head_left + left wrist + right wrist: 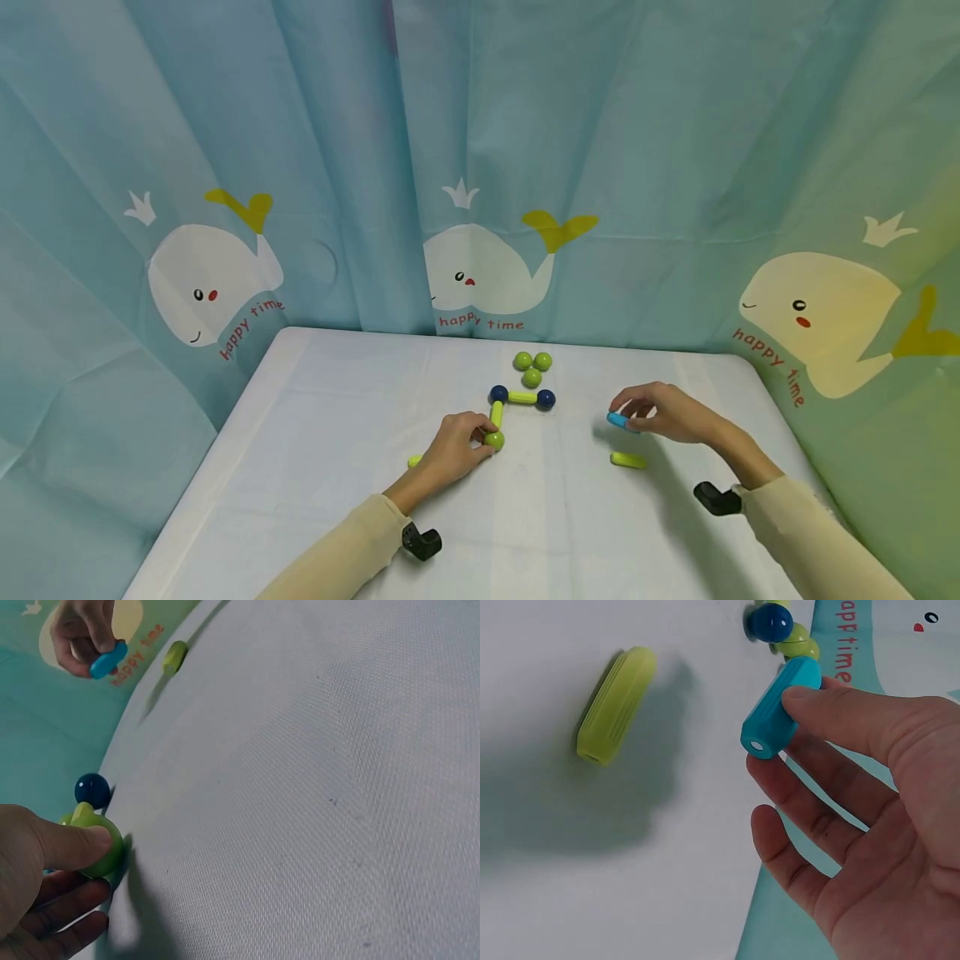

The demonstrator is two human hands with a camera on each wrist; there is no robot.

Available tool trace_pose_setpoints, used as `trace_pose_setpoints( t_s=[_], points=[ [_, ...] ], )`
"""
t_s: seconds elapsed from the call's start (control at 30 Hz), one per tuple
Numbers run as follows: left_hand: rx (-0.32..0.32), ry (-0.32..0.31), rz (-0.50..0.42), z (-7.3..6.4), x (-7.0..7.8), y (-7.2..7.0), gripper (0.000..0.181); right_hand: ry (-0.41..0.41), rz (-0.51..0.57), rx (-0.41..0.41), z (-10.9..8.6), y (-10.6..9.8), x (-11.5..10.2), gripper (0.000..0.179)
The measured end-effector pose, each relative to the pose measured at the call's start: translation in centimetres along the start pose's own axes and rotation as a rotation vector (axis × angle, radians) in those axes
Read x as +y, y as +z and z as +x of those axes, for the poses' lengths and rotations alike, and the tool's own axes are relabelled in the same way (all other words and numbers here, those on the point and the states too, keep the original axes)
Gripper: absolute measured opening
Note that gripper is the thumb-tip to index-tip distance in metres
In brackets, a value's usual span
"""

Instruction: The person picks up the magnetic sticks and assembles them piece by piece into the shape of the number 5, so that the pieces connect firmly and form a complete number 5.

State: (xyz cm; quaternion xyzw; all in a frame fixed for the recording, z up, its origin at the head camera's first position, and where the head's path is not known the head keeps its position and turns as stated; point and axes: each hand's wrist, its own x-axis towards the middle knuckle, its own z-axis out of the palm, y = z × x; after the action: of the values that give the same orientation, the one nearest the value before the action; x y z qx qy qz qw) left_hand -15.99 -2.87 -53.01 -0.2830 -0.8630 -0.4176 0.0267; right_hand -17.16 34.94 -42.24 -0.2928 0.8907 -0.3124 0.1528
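Note:
My left hand [455, 447] pinches a green ball [494, 441] between thumb and fingers. That ball sits at the near end of an L-shaped chain: a yellow-green rod [497, 414] runs from it to a dark blue ball [498, 395], and a second yellow-green rod [522, 398] leads right to another dark blue ball [546, 400]. Off to the right, my right hand [667, 411] holds a light blue ribbed rod [776, 712] above the table, thumb against fingers. A small hole shows in the rod's end in the right wrist view. Below it lies a loose yellow-green rod [616, 705].
Behind the chain, several green balls [532, 378] sit grouped on the white table [570, 525]. Part of another yellow-green piece [415, 460] shows beyond the left wrist. A teal curtain [645, 150] with whale prints hangs along the table's back edge.

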Motion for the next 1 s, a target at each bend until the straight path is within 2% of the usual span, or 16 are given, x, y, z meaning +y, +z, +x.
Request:
trace_pose_setpoints(
  t_s=[0.27, 0.7, 1.0],
  points=[
    [-0.006, 0.004, -0.001, 0.0, -0.1, -0.1, 0.024, -0.02, 0.007, 0.005, 0.4, 0.5, 0.0, 0.02],
    [-0.014, -0.002, -0.01, 0.1, 0.2, -0.5, 0.024, 0.001, 0.015, -0.032, 2.6, 1.3, -1.0, 0.02],
    [-0.013, -0.004, 0.005, 0.2, 0.0, -0.3, 0.024, 0.0, 0.114, -0.057, 4.8, 3.0, -0.7, 0.021]
  ],
)
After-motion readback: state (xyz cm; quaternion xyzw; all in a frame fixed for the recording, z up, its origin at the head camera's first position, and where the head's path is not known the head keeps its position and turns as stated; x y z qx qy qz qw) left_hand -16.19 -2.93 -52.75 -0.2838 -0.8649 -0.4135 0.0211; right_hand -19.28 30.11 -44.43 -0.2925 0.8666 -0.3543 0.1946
